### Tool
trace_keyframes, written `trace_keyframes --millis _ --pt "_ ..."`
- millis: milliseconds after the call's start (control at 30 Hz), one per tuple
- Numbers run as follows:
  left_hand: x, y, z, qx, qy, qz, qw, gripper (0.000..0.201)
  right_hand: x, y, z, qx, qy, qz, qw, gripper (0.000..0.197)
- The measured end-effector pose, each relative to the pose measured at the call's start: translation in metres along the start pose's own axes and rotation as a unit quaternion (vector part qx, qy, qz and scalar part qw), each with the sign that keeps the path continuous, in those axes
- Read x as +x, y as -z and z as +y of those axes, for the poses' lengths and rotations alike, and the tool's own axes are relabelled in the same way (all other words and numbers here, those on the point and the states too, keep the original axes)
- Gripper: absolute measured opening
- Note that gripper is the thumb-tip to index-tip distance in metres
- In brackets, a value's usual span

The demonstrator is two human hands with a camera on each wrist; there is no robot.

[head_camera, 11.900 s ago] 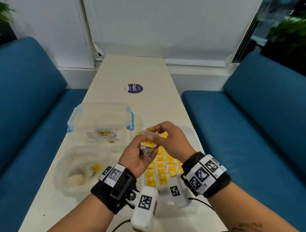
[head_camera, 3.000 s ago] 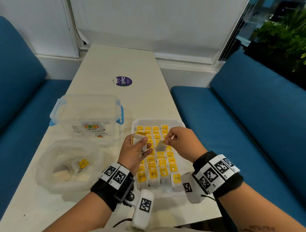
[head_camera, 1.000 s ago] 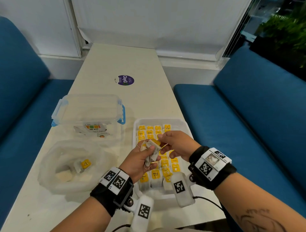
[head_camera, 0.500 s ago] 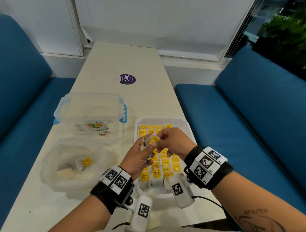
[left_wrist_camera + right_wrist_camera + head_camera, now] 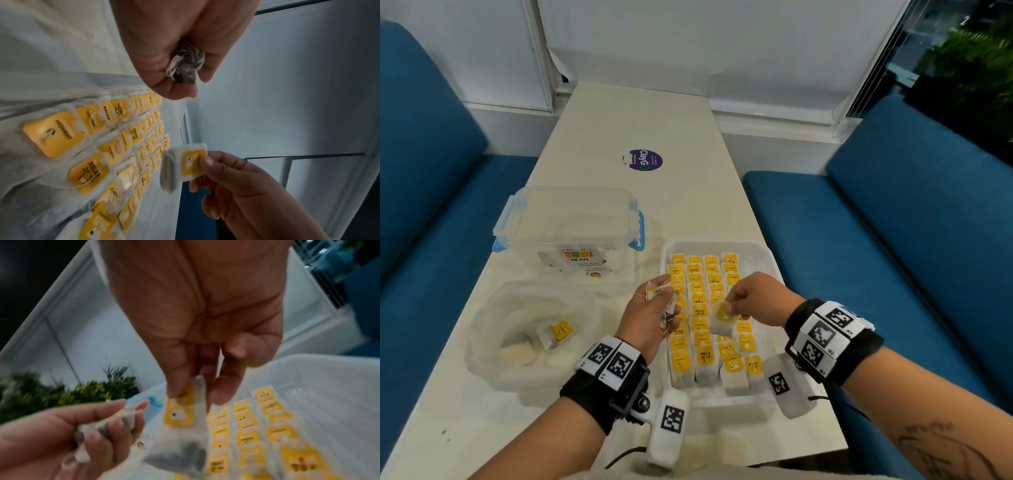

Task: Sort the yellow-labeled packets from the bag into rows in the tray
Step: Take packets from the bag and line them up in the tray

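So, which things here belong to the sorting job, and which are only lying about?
Job: tray with rows; bag; packet pinched by right hand; packets gripped by left hand.
Lying about: lidded clear box; purple sticker.

Tray [image 5: 768, 260] right of bag [image 5: 482, 342] — box [image 5: 571, 219] behind bag.
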State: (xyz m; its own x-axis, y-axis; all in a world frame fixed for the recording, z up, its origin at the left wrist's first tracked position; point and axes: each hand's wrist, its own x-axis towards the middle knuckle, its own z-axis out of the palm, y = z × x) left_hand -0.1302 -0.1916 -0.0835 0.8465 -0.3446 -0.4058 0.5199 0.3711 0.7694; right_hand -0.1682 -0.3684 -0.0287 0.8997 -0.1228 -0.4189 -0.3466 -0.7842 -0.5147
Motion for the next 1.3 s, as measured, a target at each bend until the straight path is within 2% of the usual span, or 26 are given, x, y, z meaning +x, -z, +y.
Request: trace_keyframes --millis 67,200,367,467,667,833,1000,1067,1300 --pt "0.000 0.001 -0.001 0.002 0.001 0.002 1.000 0.018 0.001 -0.002 0.002 -0.020 -0.005 -0.028 0.999 0.015" --pt "0.000 0.001 -0.002 0.002 0.007 0.002 1.000 0.018 0.001 -0.018 0.001 -0.067 -0.017 -0.143 0.987 0.018" --pt "0.001 0.003 0.000 -0.004 0.008 -0.007 1.000 0.017 0.005 -0.045 0.003 -0.153 -0.019 -0.256 0.954 0.023" --pt "0.001 0.004 -0.001 -0.004 0.011 -0.010 1.000 0.017 0.006 -0.055 -0.001 -0.206 -0.027 -0.294 0.933 0.026" --pt "-0.001 0.005 -0.003 0.016 0.022 -0.018 0.999 0.024 0.020 -0.069 -0.009 -0.354 0.006 -0.257 0.899 0.033" --pt "-0.001 0.007 -0.003 0.015 0.028 -0.019 0.999 0.020 0.029 -0.066 -0.010 -0.356 0.024 -0.213 0.909 0.030" --pt "0.000 0.009 -0.003 0.014 0.031 -0.018 0.999 0.018 0.027 -0.064 -0.009 -0.347 0.022 -0.231 0.909 0.032" --pt "0.001 0.008 -0.004 0.013 0.032 -0.022 0.999 0.020 0.027 -0.066 -0.007 -0.339 0.024 -0.207 0.917 0.029" --pt "0.003 0.004 -0.007 0.015 0.036 -0.035 0.999 0.025 0.027 -0.072 -0.012 -0.364 0.020 -0.189 0.912 0.019"
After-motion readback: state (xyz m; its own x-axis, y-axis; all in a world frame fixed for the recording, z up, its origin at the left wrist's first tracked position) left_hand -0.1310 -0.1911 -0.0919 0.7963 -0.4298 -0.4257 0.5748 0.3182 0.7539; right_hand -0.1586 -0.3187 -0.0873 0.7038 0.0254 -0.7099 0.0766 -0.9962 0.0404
